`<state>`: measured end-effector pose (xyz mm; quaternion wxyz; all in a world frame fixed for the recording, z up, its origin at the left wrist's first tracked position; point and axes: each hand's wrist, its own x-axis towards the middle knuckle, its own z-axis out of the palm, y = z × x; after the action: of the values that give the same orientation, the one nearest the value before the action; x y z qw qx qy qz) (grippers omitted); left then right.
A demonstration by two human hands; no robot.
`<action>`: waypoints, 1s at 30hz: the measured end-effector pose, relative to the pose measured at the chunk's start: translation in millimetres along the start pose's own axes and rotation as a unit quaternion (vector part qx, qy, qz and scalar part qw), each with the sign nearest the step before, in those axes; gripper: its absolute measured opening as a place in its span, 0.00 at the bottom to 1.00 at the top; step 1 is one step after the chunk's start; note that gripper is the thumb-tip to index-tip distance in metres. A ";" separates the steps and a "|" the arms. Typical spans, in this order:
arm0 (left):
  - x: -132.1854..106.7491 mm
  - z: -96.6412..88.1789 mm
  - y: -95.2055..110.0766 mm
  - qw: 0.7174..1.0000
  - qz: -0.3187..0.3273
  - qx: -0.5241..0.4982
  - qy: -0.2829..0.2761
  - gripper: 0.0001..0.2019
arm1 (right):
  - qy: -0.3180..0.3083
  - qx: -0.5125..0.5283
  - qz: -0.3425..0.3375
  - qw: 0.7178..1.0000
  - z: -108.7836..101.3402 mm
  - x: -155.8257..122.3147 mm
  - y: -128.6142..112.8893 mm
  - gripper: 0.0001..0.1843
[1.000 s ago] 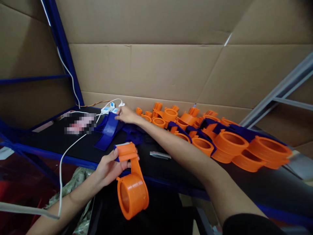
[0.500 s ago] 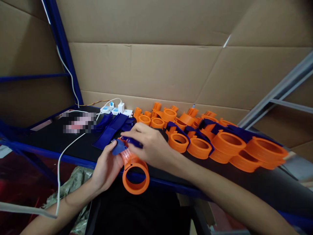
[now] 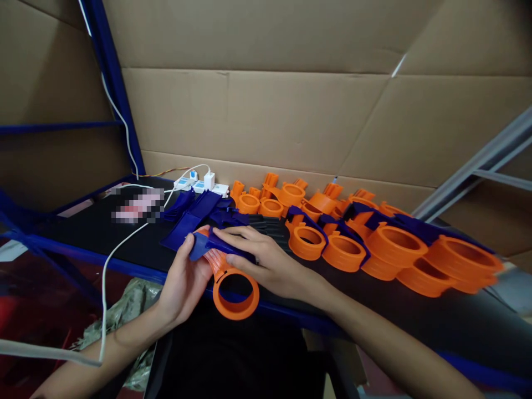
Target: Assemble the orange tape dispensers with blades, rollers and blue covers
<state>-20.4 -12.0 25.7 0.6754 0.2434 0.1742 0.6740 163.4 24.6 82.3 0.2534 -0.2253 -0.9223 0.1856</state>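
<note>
My left hand (image 3: 183,280) grips an orange tape-dispenser body (image 3: 233,288) by its handle end, the ring hanging over the table's front edge. My right hand (image 3: 266,260) lies over the same piece, fingers pressing a dark blue plastic cover (image 3: 208,244) onto the orange handle. Both hands meet just in front of a stack of loose blue covers (image 3: 189,213).
A long row of orange ring parts with blue covers (image 3: 374,244) runs along the black table (image 3: 415,316) to the right. A white power strip (image 3: 199,185) and white cable (image 3: 120,244) lie at the back left. Cardboard walls stand behind; a blue shelf post (image 3: 110,83) rises at left.
My right hand has come back from the blue stack with a blue cover and laid it on the orange piece. The orange body has turned, ring opening now facing me.
</note>
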 end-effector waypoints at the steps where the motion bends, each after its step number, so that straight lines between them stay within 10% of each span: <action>1: 0.8 -1.0 0.2 1.000 0.010 0.006 0.013 0.17 | 0.007 -0.005 0.005 1.000 -0.6 -1.5 -0.4 0.26; 30: -14.3 -17.3 -2.4 0.981 0.057 0.174 -0.056 0.38 | 0.072 0.055 0.073 0.993 11.7 -33.9 -26.4 0.26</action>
<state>-28.6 -24.6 8.7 0.5915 0.4041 0.2366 0.6564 174.6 -17.2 72.0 0.3171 -0.2911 -0.8709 0.2371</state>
